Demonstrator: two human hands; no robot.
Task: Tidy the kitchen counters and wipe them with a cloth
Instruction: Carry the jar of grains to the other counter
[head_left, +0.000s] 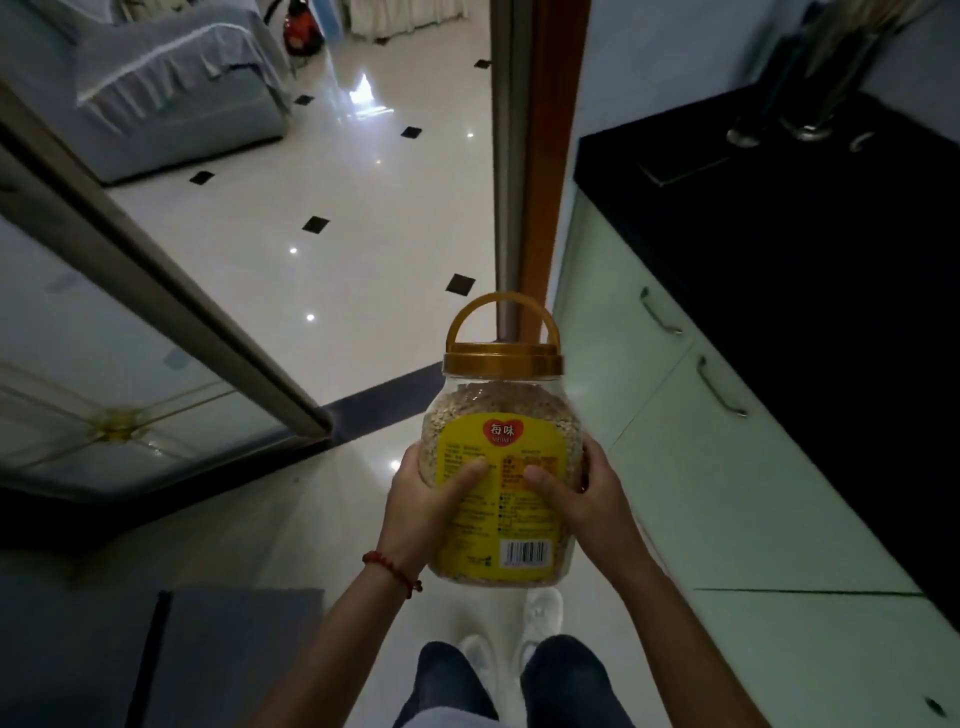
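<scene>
A clear plastic jar (501, 415) of oat-like grain has a gold lid with a carry handle and a yellow label. I hold it upright in front of me, above the floor. My left hand (428, 491) grips its left side, thumb across the label. My right hand (582, 491) grips its right side, thumb on the label too. The black kitchen counter (779, 244) runs along the right, apart from the jar.
Pale green cabinet doors (691, 467) with metal handles sit under the counter. Metal utensils and a holder (826, 104) stand at the counter's far end. A glass sliding door (130, 332) is at left, with a wooden door frame (545, 171) ahead. A grey mat (218, 660) lies on the floor.
</scene>
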